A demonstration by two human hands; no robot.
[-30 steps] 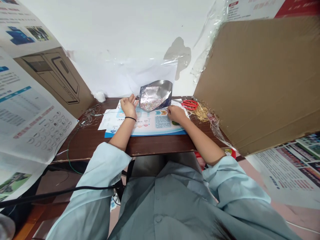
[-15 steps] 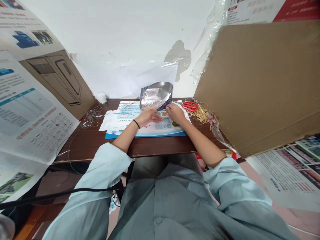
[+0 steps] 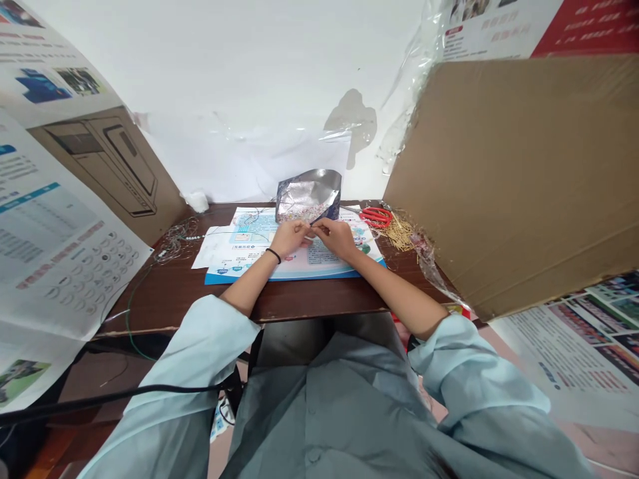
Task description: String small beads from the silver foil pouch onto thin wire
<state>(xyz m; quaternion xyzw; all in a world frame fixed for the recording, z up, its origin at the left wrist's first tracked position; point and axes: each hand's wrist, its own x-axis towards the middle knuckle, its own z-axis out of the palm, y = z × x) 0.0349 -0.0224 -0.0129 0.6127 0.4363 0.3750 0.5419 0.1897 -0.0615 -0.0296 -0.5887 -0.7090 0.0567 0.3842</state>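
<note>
The left hand (image 3: 291,239) and right hand (image 3: 333,238) have come together since a moment ago, when they lay apart. Both now pinch a thin dark strand (image 3: 315,223) between their fingertips, too fine to identify, and neither is released. They work above a printed sheet (image 3: 249,229) on the worktop (image 3: 309,303). The foil pouch (image 3: 308,196) stands just behind them, untouched. Red scissors (image 3: 375,216) and brass pins (image 3: 398,234) lie off to the right.
</note>
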